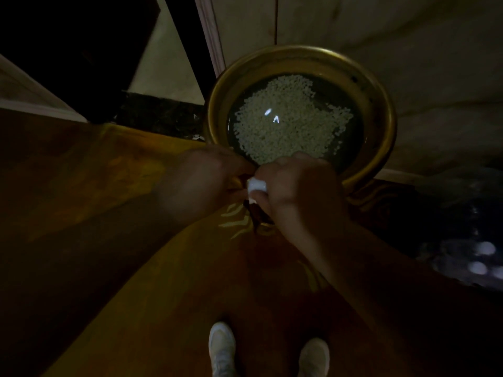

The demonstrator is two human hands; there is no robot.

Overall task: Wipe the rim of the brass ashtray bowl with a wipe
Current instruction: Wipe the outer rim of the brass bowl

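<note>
While both hands meet at the near edge of the round brass ashtray bowl (381, 104), the small white folded wipe (257, 185) sits bunched in the right hand (296, 186), right at the near rim.

The right hand's fingers are curled closed over the wipe; the blurred left hand (198, 183) touches it from the left, but I cannot tell whether it grips. The rim arcs away and up both sides from the wipe, around pale gravel under water. Hands hide the near rim; dim light obscures the dark carpet and a brownish item below the wipe.
</note>
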